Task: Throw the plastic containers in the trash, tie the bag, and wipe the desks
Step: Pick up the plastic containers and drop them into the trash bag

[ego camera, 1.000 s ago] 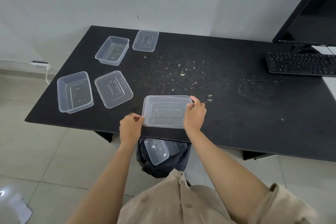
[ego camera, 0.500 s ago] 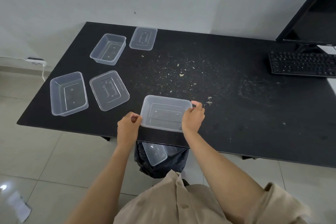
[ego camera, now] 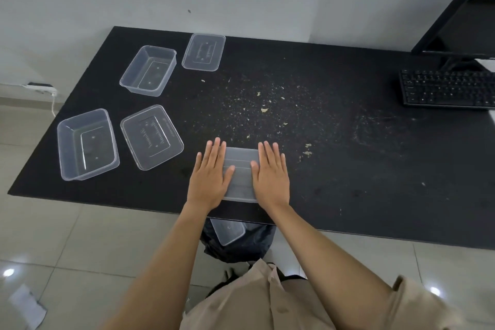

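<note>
your left hand (ego camera: 210, 177) and right hand (ego camera: 270, 175) lie flat, fingers spread, pressing on a clear plastic container (ego camera: 240, 174) at the near edge of the black desk (ego camera: 348, 182); nothing is gripped, and your palms hide both its ends. left of your left hand sit a lid (ego camera: 152, 137) and an open tub (ego camera: 87, 144); beyond them another tub (ego camera: 148, 70) and lid (ego camera: 203, 52). crumbs (ego camera: 263, 110) scatter ahead of your fingers. under your wrists the trash bag (ego camera: 238, 244) is half hidden by the desk, one container (ego camera: 229, 230) showing. far right, a keyboard (ego camera: 447, 88) is cut off.
</note>
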